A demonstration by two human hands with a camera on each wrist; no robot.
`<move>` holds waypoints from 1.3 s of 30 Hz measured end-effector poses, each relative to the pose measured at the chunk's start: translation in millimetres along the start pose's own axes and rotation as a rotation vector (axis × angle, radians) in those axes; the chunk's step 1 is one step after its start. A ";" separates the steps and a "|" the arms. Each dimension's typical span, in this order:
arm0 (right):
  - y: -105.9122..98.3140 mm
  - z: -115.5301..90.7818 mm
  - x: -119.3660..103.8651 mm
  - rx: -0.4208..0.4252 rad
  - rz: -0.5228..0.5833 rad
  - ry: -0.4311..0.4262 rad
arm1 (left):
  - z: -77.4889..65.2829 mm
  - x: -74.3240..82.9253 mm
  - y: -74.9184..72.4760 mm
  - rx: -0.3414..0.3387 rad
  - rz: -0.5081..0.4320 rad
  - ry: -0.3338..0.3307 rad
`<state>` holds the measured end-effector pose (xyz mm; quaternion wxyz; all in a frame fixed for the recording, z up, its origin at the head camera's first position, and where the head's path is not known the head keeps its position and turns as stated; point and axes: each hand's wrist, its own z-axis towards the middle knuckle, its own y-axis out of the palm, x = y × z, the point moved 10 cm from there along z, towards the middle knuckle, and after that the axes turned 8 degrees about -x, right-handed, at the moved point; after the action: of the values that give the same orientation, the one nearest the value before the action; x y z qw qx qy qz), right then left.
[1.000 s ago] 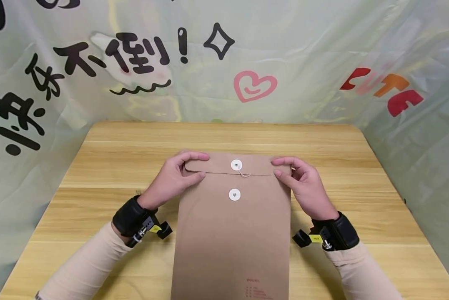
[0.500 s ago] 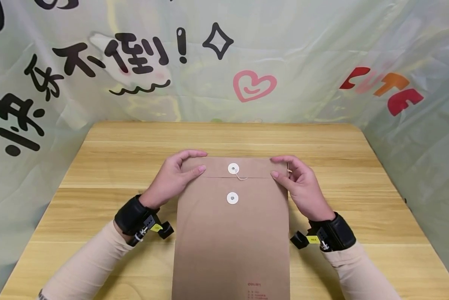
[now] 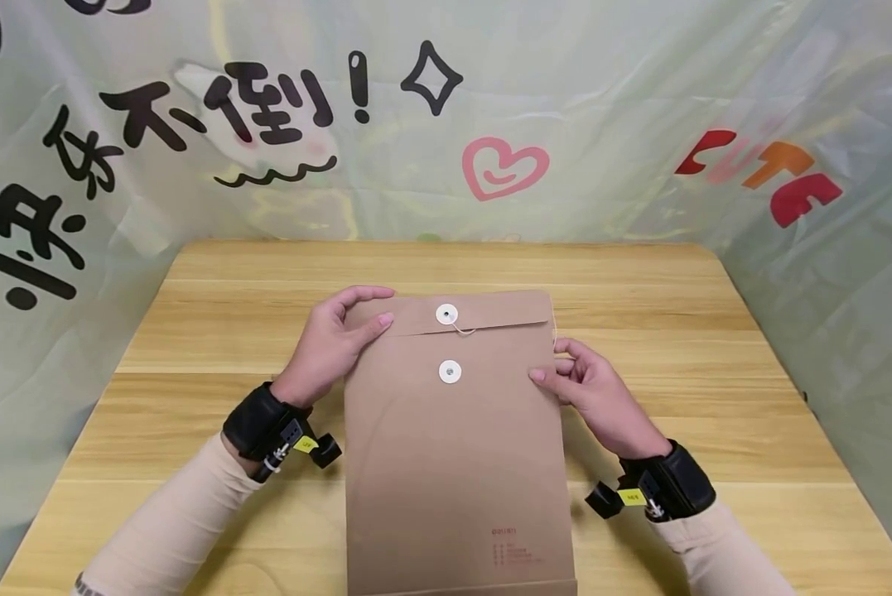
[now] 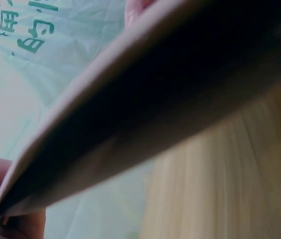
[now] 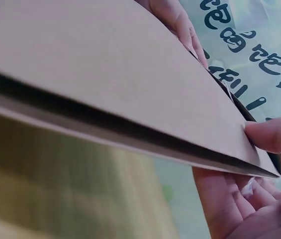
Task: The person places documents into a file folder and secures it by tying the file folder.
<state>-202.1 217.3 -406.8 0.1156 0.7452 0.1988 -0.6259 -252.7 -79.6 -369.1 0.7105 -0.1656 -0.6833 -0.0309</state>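
Observation:
A brown kraft document envelope [image 3: 453, 463] is held by both hands over the table, flap end away from me. Its flap [image 3: 505, 310] lies folded down. One white button [image 3: 446, 314] with a loose string sits on the flap, another button [image 3: 450, 372] below it. At the upper left corner my left hand [image 3: 334, 348] pinches the envelope, thumb on the front. My right hand [image 3: 602, 397] pinches the right edge below the flap, its thumb in front and other fingers behind. In the right wrist view, that hand [image 5: 239, 209] grips the envelope's edge [image 5: 130, 132], whose side layers gape slightly.
The wooden table [image 3: 214, 331] extends around the envelope on both sides. A pale printed cloth [image 3: 602, 99] with lettering and a pink heart hangs behind and beside it. Black straps with small cameras [image 3: 267, 430] sit on both wrists.
The right hand has slid from the flap corner down the right edge. The envelope has shifted up and slightly left, bringing its bottom fold into view. The left hand has moved slightly left and up.

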 end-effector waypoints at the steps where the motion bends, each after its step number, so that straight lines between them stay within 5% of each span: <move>1: 1.0 -1.5 2.9 -0.004 -0.016 0.012 | 0.1 -1.2 -1.2 0.005 -0.001 -0.001; 7: 8.3 -9.3 21.2 -0.058 -0.054 0.065 | 0.1 -6.9 -9.0 0.035 -0.003 -0.005; 29: 42.5 -42.1 64.7 -0.563 -0.016 0.086 | 1.8 -41.4 -45.1 0.148 -0.019 -0.079; 39: 27.9 -43.5 69.4 -0.523 -0.065 0.111 | -2.1 -68.4 -56.1 0.136 0.105 -0.162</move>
<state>-141.7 221.2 -468.6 0.2730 0.7164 0.3838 -0.5148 -270.3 -145.5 -425.4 0.6630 -0.1545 -0.7295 0.0661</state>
